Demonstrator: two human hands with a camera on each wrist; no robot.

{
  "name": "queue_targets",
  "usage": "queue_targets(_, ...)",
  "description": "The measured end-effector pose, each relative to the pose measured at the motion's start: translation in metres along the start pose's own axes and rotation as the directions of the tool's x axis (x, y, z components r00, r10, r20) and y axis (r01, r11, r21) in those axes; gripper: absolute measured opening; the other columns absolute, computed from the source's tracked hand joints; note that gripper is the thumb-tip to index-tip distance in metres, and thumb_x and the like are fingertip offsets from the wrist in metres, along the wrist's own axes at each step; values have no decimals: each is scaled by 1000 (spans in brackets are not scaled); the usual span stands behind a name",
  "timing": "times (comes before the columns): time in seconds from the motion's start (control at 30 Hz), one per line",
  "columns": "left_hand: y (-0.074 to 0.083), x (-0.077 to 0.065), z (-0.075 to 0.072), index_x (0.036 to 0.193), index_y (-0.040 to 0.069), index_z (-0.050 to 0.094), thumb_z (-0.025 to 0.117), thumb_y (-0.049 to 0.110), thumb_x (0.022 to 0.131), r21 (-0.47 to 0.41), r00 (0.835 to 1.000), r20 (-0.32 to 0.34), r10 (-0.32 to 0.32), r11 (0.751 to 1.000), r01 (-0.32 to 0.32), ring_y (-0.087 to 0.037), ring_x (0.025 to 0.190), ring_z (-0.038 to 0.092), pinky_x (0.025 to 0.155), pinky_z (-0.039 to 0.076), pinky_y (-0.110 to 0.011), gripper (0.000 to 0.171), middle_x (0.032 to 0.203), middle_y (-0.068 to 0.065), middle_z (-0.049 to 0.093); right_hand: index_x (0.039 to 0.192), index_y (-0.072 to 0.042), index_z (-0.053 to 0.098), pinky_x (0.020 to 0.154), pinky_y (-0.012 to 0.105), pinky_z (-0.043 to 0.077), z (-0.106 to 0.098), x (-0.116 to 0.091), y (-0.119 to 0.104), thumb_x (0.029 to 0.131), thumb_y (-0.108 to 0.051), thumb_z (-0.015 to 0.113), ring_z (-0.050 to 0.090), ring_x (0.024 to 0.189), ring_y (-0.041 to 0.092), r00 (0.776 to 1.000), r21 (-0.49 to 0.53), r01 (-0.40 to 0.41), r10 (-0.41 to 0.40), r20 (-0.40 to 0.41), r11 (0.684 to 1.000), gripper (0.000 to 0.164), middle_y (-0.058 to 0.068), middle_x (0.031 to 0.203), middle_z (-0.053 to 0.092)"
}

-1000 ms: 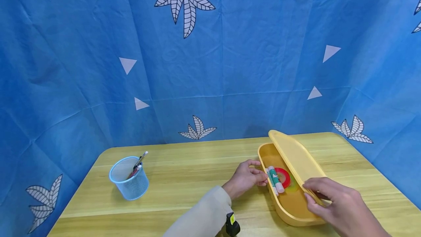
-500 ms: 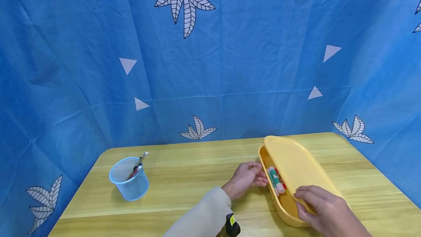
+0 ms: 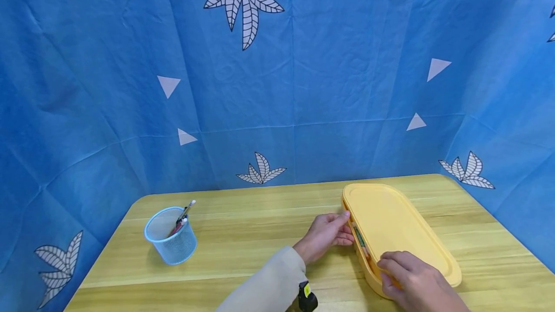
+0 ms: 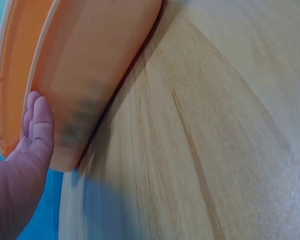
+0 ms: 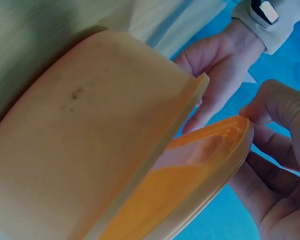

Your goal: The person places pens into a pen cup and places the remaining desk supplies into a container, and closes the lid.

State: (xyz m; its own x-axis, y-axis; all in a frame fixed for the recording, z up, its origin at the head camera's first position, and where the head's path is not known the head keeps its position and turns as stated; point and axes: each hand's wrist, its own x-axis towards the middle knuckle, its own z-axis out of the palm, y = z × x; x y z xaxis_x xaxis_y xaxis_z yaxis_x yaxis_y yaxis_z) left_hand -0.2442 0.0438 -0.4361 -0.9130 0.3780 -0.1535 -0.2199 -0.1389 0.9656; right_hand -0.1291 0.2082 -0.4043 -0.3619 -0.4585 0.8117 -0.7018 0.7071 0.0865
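Note:
A yellow plastic box (image 3: 373,284) with rounded ends stands on the right part of the table. Its matching lid (image 3: 394,220) lies over most of the top, tilted, with a gap along the left and near edges. Through that gap shows a strip of a green-and-white glue stick (image 3: 360,238); the other contents are hidden. My right hand (image 3: 416,278) pinches the lid's near-left edge between thumb and fingers, which the right wrist view shows raised off the rim. My left hand (image 3: 325,236) rests against the box's left wall, fingers straight, thumb up at the rim.
On the left of the wooden table (image 3: 256,215) stands a light-blue mesh pen cup (image 3: 175,244) holding several pens (image 3: 184,215). A blue cloth (image 3: 303,85) with leaf prints hangs behind and around the table.
My right hand has brought the lid leftward and down across the box, covering the red ring and most of the glue stick. The left hand stays at the wall, its thumb now at the rim.

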Motion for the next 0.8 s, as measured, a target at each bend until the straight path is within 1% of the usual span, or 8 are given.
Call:
queue_targets(0.13, 1, 0, 2, 89, -1, 62, 62, 28, 90, -2, 1000, -6, 1, 1000, -1, -15, 61, 61, 63, 55, -29, 29, 74, -10, 60, 72, -14, 63, 51, 14, 43, 5, -1, -1, 91, -26, 30, 56, 64, 10, 1000, -3, 15, -15, -4, 1000, 40, -5, 77, 60)
queue_targets(0.27, 1, -1, 3, 90, 0, 64, 65, 26, 88, 15, 1000, -22, 4, 1000, -4, -15, 61, 61, 61, 55, -28, 26, 75, -11, 64, 70, -15, 61, 49, 14, 42, 8, -3, -3, 91, -27, 28, 55, 64, 9, 1000, -12, -2, 3, 22, 1000, 41, -6, 76, 59)
queue_targets(0.53, 2, -1, 4, 100, 0, 57, 69, 15, 85, 37, 998, -57, -3, 999, 5, -14, 59, 61, 59, 54, -27, 24, 78, -11, 65, 69, -16, 60, 48, 13, 41, 10, -3, -8, 93, -29, 27, 53, 64, 7, 996, -8, -36, 37, 77, 999, 43, -8, 76, 57)
queue_targets(0.67, 2, 0, 4, 100, -1, 57, 69, 9, 84, 26, 998, -57, -2, 1000, 4, -14, 58, 61, 57, 54, -25, 23, 79, -12, 64, 68, -16, 60, 48, 13, 40, 11, -3, -9, 93, -29, 25, 52, 64, 7, 994, -17, -38, 40, 98, 999, 45, -9, 76, 56)
queue_targets(0.8, 2, -1, 4, 100, -1, 57, 69, 6, 83, 21, 999, -52, -7, 1000, 8, -14, 58, 61, 57, 54, -25, 22, 79, -12, 64, 68, -15, 60, 48, 13, 39, 12, -5, -10, 93, -29, 24, 51, 64, 7, 994, -19, -30, 31, 102, 999, 46, -9, 76, 56)
